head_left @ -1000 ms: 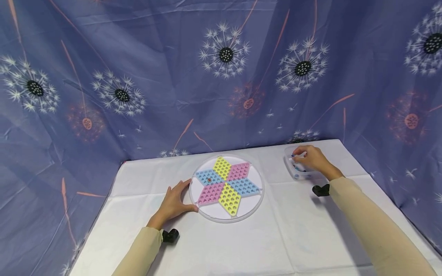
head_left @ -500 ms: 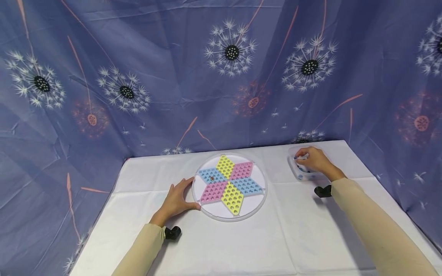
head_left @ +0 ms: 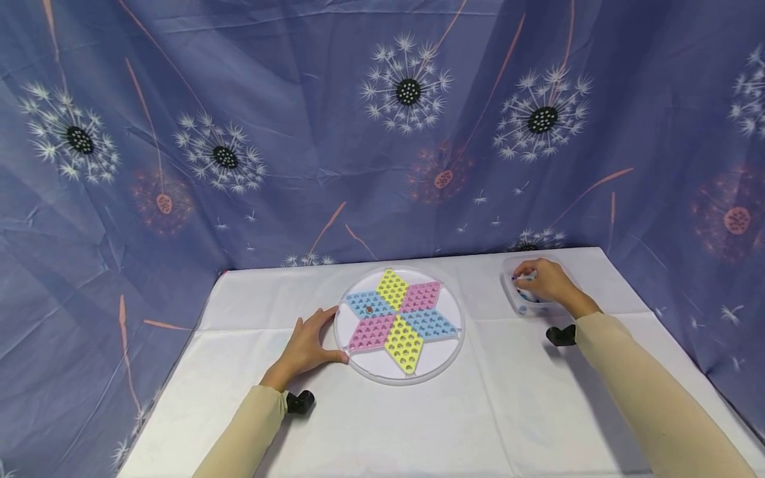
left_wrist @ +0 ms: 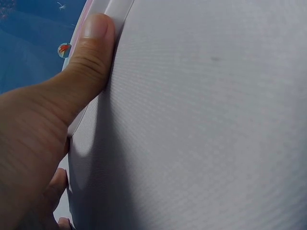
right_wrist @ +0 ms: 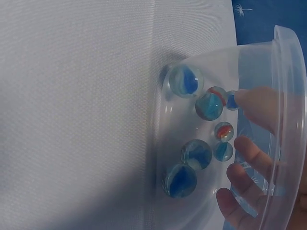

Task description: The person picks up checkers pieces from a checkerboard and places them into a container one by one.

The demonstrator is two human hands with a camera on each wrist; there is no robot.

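A round Chinese checkers board (head_left: pixel 442 358) with pink, yellow and blue star points lies on the white cloth. One orange-marked marble (head_left: pixel 369 310) sits in its left blue point. My left hand (head_left: pixel 306 345) holds the board's left edge, thumb (left_wrist: pixel 88 57) along the rim and fingers spread around the side. At the right, my right hand (head_left: pixel 548 280) reaches into a clear plastic box (head_left: pixel 510 302). A small blue marble (right_wrist: pixel 232 100) is pinched at its fingertips. Several large and small glass marbles (right_wrist: pixel 209 106) lie in the box around its fingers.
White cloth (head_left: pixel 418 425) covers the table, with light creases in it. A blue dandelion-print curtain (head_left: pixel 287 133) hangs behind and along the sides. The box stands near the table's back right corner, apart from the board.
The view has shifted slightly. My right hand dips a little lower into the box, the blue marble at its fingertips. The left hand stays on the board's edge.
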